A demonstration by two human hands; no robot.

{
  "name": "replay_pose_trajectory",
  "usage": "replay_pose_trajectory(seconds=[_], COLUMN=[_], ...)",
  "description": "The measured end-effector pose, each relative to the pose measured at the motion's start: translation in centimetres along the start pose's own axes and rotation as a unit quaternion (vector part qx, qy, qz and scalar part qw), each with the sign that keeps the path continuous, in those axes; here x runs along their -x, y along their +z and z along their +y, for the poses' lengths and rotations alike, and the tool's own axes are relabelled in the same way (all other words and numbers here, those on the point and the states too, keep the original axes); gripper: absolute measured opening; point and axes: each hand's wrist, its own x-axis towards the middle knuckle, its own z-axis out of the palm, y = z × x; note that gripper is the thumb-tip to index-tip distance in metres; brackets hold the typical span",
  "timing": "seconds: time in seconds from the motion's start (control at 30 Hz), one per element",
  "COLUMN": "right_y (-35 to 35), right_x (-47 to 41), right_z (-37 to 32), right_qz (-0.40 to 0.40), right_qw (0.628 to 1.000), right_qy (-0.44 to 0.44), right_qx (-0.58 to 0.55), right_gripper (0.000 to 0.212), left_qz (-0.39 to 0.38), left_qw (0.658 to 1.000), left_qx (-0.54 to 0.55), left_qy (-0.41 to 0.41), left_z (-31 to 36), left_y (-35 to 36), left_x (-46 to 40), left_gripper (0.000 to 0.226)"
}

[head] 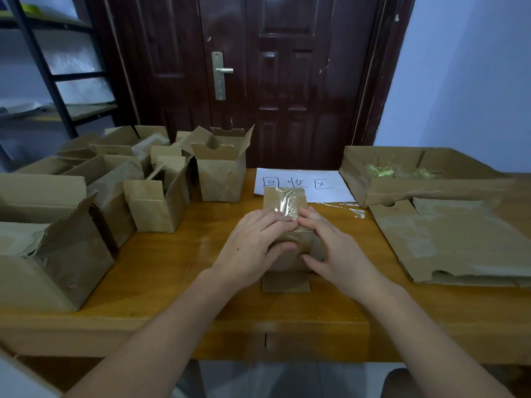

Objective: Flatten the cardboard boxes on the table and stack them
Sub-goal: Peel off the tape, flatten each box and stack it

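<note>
A small brown cardboard box (284, 202) with clear tape along its top stands in the middle of the wooden table (172, 268). My left hand (253, 248) grips its left side, fingers over the top and thumb on the near face. My right hand (330, 245) grips its right side the same way. One flap (286, 282) lies flat on the table under my wrists. Several open cardboard boxes (161, 205) stand in a cluster on the left half. A flattened cardboard sheet (459, 239) lies on the right.
A white paper sign (316, 179) with handwritten characters lies behind the held box. A wide shallow cardboard tray (416, 191) with yellow-green items sits at the back right. A dark door (258, 81) stands behind the table, a metal shelf (51, 81) at left.
</note>
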Motion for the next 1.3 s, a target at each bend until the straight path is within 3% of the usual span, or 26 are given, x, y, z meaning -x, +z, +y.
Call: replay_pose_trajectory(seconds=[0.43,0.93,1.07,1.3], right_y=[0.16,-0.15,-0.09,0.0], right_x=[-0.1,-0.01,0.06,-0.04], right_z=[0.21,0.21,0.2,0.32], right_qz=[0.005,0.003,0.005,0.003], right_qw=[1.0,1.0,1.0,1.0], right_qy=[-0.002,0.001,-0.009,-0.008], right_qx=[-0.005,-0.006,-0.017,-0.009], right_gripper=[0.077,0.079,0.078,0.079], left_qz=[-0.016,0.001,-0.007,0.021], left_qw=[1.0,1.0,1.0,1.0], left_qx=[-0.01,0.008,0.003,0.002], left_qy=[-0.022,0.0,-0.021,-0.009], left_z=[0.12,0.24,0.28,0.11], left_y=[-0.42,-0.61,-0.53,-0.14], left_x=[-0.25,-0.25,-0.12,-0.38], left_gripper=[0.047,0.039,0.048,0.038])
